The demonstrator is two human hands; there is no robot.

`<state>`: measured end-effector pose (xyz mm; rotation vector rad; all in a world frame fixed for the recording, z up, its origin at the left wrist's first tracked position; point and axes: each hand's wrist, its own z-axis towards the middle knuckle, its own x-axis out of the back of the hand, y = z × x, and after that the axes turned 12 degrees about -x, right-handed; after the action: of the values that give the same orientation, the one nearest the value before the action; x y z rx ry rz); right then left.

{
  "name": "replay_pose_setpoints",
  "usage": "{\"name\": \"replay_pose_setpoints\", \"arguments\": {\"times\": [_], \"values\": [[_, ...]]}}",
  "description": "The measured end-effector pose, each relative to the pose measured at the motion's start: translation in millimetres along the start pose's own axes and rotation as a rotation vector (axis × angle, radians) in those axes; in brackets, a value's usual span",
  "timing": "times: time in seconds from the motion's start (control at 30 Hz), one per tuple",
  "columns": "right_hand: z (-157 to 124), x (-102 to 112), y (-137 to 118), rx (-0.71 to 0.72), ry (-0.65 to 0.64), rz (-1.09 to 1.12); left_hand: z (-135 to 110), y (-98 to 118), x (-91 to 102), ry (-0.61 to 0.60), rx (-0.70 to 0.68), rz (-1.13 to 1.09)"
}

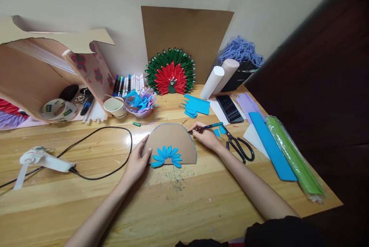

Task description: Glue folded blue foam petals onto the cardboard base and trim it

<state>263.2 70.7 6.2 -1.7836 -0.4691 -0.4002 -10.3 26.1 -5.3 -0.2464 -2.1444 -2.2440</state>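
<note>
A brown cardboard half-circle [170, 137] lies on the table in front of me, with a bluish-green line along its curved edge. Blue paper petals [166, 156] fan out at the middle of its straight edge. My left hand [138, 160] grips the cardboard's left edge, thumb on top and fingers at the rim. In my right hand [206, 136] is a dark patterned marker [209, 126] with a teal end, pinched between the fingers. The marker's tip is at the upper right of the curved edge. A small green cap [136, 124] lies beyond the cardboard, to the left.
Black-handled scissors [238, 145] lie right of my right hand. A white glue gun [47, 160] with a looping black cord is at left. Behind stand a paper cup [115, 107], a bowl of paper scraps [142, 104] and a green-red paper peacock [172, 74]. A phone [230, 108] lies at right.
</note>
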Motion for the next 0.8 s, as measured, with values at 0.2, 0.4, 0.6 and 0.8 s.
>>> {"name": "replay_pose_setpoints", "arguments": {"times": [0.2, 0.4, 0.6, 0.8], "values": [[-10, 2, 3, 0.007, -0.005, -0.005, -1, -2, 0.5, 0.0, 0.002, 0.018], [-20, 2, 7, -0.022, -0.007, -0.013, -1, -1, 0.7, -0.001, 0.014, 0.05], [-29, 4, 11, -0.009, -0.004, -0.026, 0, -2, 0.2, -0.016, 0.015, 0.054], [-39, 6, 11, -0.023, -0.034, -0.008, 0, 5, -1.7, 0.006, 0.019, 0.054]]}}
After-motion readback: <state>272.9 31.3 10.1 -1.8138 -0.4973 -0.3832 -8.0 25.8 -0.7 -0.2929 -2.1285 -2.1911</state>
